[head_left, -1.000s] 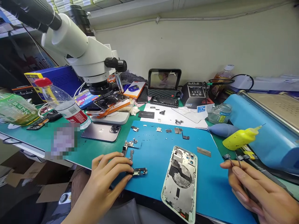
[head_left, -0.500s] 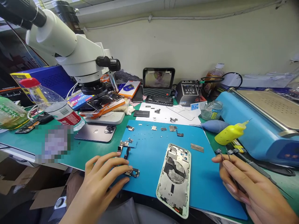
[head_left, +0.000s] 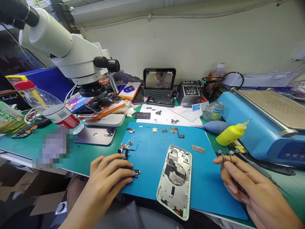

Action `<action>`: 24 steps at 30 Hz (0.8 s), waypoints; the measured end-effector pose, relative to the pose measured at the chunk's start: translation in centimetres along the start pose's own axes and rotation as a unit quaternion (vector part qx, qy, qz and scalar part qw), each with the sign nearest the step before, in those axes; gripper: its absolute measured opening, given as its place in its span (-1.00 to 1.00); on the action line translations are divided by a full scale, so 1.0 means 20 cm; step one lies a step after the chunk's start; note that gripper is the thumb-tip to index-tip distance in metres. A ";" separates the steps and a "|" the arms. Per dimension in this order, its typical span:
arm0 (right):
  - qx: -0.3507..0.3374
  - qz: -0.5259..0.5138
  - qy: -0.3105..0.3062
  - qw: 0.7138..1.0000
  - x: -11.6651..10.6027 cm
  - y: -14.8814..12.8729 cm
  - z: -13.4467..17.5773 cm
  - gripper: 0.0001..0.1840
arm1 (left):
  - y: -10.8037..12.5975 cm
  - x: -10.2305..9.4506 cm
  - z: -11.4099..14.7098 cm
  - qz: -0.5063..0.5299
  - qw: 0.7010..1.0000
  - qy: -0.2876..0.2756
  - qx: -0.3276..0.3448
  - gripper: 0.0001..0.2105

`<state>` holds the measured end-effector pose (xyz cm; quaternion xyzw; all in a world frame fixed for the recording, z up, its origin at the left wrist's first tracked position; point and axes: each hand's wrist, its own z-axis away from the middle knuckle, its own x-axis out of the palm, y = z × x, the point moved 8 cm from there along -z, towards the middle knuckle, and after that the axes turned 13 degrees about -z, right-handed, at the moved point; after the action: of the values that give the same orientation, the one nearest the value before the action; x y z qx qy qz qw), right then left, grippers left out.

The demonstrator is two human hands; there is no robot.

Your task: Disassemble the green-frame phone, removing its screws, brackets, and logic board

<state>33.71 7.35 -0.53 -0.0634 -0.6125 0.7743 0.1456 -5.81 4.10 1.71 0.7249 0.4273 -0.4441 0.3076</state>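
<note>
My left hand [head_left: 107, 178] is curled over a phone flex cable assembly [head_left: 137, 173] at the left edge of the blue mat [head_left: 145, 186]. Its fingertips and thumb close around the part and hide most of it; a black connector end sticks out on the right. Just beyond the fingers are metal brackets with a dark ribbon [head_left: 125, 148]. My right hand [head_left: 247, 181] holds slim metal tweezers [head_left: 223, 156] above the mat's right edge, with their points partly hidden. Between the hands lies an opened pale green phone housing [head_left: 175, 190], inner side up.
Small phone parts [head_left: 173, 129] and tiny screws lie across the mat's far half. A metal strip [head_left: 198, 149] rests on the right. A microscope [head_left: 88, 66], grey phone [head_left: 95, 135], yellow bottle [head_left: 230, 135], blue air blower [head_left: 215, 126] and blue heating machine [head_left: 252, 127] surround the mat.
My left hand has shifted slightly right over the flex cable assembly, covering more of it, with the thumb nearer the fingers. The right hand keeps its hold on the tweezers. The view has shifted slightly.
</note>
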 end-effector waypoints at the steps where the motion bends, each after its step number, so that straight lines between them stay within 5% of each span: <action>1: -0.001 -0.001 0.000 1.000 0.00 0.00 0.00 -0.24 | 0.00 0.01 0.00 0.001 1.000 -0.002 -0.002 -0.77; 6: -0.011 0.002 -0.007 1.000 0.01 -0.01 0.02 -0.27 | -0.03 0.01 0.00 -0.009 1.000 0.005 0.009 -0.79; 10: -0.018 -0.002 -0.007 1.000 0.01 -0.02 0.02 -0.27 | 0.00 -0.07 0.03 0.019 0.997 0.068 0.005 -0.79; 13: -0.013 -0.009 -0.008 1.000 0.02 -0.03 0.02 -0.29 | 0.14 -0.08 0.07 0.098 0.989 0.104 0.042 -0.77; 16: -0.014 -0.013 -0.016 1.000 0.04 -0.04 0.02 -0.29 | 0.29 0.00 0.07 0.080 0.992 0.095 -0.019 -0.80; 18: -0.020 -0.016 -0.023 0.999 0.05 -0.04 0.02 -0.27 | 0.44 0.07 0.04 0.052 0.995 0.080 -0.020 -0.68; 22: -0.035 -0.030 -0.013 0.999 0.06 -0.07 0.02 -0.17 | 0.64 0.17 -0.09 0.018 0.996 0.063 -0.052 -0.05; 24: -0.041 -0.035 -0.010 0.999 0.06 -0.08 0.02 -0.18 | 0.69 0.19 -0.15 0.031 0.996 0.055 -0.071 0.01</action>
<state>32.67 7.61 1.23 -0.0404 -0.6469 0.7436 0.1641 8.53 1.78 0.38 0.7374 0.4514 -0.3628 0.3478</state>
